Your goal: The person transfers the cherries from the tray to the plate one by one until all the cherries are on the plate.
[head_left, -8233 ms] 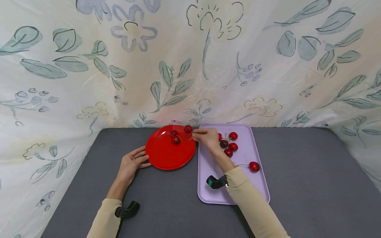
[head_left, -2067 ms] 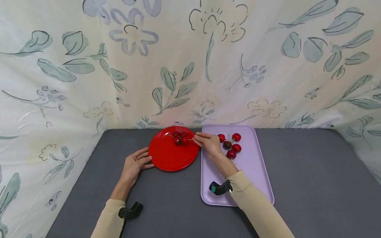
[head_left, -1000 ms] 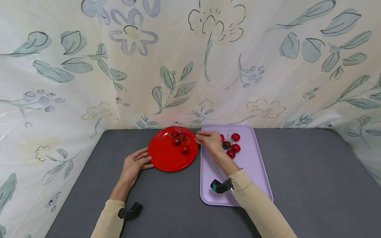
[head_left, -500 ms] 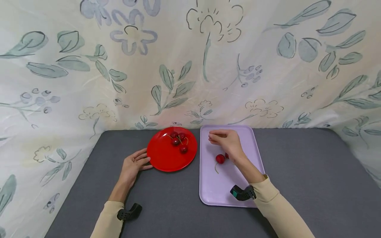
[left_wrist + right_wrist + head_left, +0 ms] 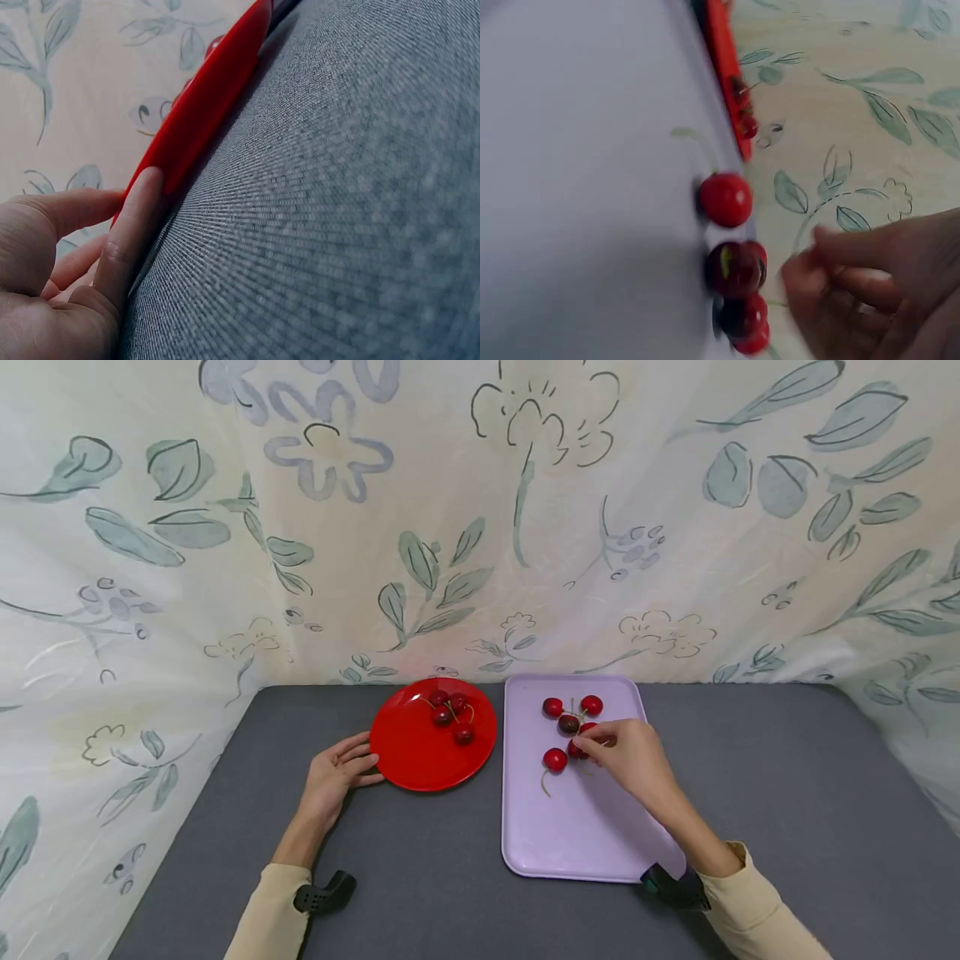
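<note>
In the head view my left hand [image 5: 333, 777] touches the left rim of a red plate [image 5: 412, 760], its fingers fairly straight; the left wrist view shows fingertips [image 5: 146, 180] against the plate's side. Several cherries [image 5: 464, 733] with stems lie on the plate's upper right. On the lilac tray [image 5: 570, 852] sits a loose group of cherries, one of them very dark [image 5: 567, 724]. My right hand [image 5: 633, 760] is over the group, thumb and forefinger close to a cherry [image 5: 574, 749]. The blurred right wrist view shows a gap between these fingertips and the cherries.
A single cherry [image 5: 555, 760] lies at the group's lower left, stem downward. Plate and tray stand side by side on a dark grey cloth [image 5: 420, 877], near its back edge. Behind rises a white curtain [image 5: 555, 568] painted with leaves and flowers.
Earlier my right hand held a cherry by its stem at the plate; that cherry now lies there with the others. The hand has since moved right over the tray. My left hand stays at the rim.
</note>
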### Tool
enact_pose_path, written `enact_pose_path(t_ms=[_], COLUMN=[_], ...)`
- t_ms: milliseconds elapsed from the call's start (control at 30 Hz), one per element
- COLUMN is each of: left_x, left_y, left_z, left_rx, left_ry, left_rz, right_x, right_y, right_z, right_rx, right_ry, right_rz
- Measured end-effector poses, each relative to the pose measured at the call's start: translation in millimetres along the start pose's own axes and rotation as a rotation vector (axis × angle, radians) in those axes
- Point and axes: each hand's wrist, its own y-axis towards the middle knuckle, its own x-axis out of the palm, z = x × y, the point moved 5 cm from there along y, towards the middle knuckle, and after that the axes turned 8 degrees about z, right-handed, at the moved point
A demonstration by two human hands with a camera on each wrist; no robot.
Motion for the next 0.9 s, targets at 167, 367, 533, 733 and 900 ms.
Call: enact_pose_path(t_ms=[167, 367, 533, 733, 900], left_x=[-0.2, 0.0, -0.2, -0.2, -0.2], left_y=[0.6, 0.0, -0.3, 0.3, 1.3], left_z=[0.1, -0.4, -0.2, 0.1, 0.5], left_rx=[0.003, 0.01, 0.015, 0.014, 0.014], left_ry=[0.011, 0.017, 0.009, 0.012, 0.014], left_rz=[0.002, 0.0, 0.0, 0.003, 0.0], right_x=[-3, 10, 18, 23, 19], right_y=[-15, -23, -25, -26, -23], right_z=[-2, -6, -9, -8, -6], right_rx=[-0.112, -0.159, -0.16, -0.136, -0.133], right_ry=[-0.305, -0.39, -0.407, -0.429, -0.404], right_rz=[0.111, 0.075, 0.079, 0.065, 0.085])
